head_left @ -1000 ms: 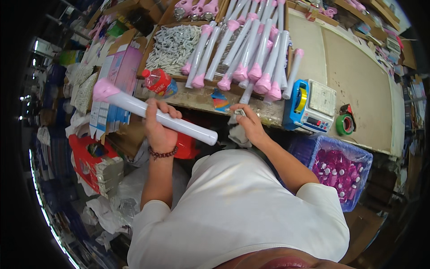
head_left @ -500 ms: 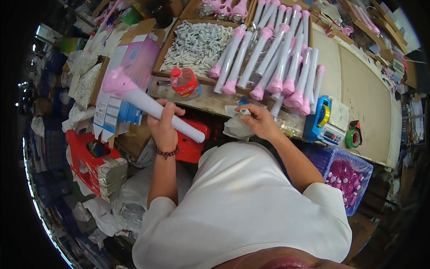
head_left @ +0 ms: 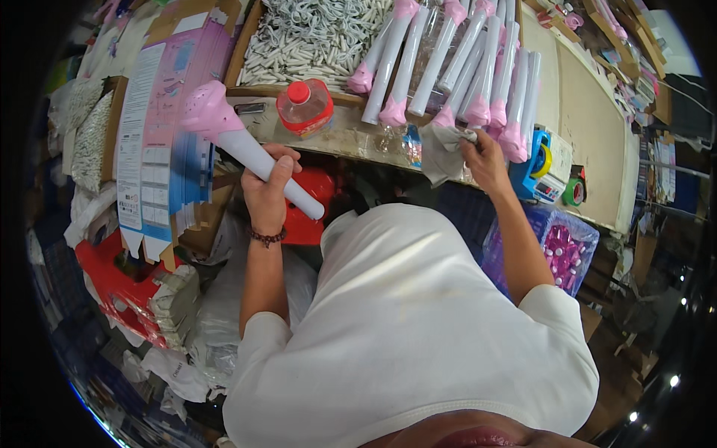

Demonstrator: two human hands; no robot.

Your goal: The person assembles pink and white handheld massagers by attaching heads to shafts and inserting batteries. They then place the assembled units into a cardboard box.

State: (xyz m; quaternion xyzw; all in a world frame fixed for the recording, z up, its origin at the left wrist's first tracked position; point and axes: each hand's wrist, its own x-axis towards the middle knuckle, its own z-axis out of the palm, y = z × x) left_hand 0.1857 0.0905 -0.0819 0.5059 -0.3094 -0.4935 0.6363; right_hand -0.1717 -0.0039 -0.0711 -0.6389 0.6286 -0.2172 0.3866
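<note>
My left hand (head_left: 267, 193) is wrapped round the white tube of a wand with a pink flared head (head_left: 243, 153). The wand slants, its pink head up to the left and its plain end down toward my lap. At the table's front edge, my right hand (head_left: 485, 158) pinches a crumpled greyish-white cloth (head_left: 442, 153), which hangs from the fingers. Just beyond the cloth lie several similar white wands (head_left: 427, 63) with pink heads, side by side in clear wrapping. The cloth covers part of the nearest pink end.
A red-capped bottle (head_left: 305, 112) stands near the edge, before a box of white corded pieces (head_left: 302, 45). Printed cartons (head_left: 153, 134) lean at left above a red stool (head_left: 123, 287). At right are a blue tape dispenser (head_left: 529, 175), green tape (head_left: 573, 191) and a purple-lined bin (head_left: 538, 231).
My right hand has moved right and forward with the cloth, which now hangs more spread out beside the wands. My left hand still holds its wand. The whole view has shifted.
</note>
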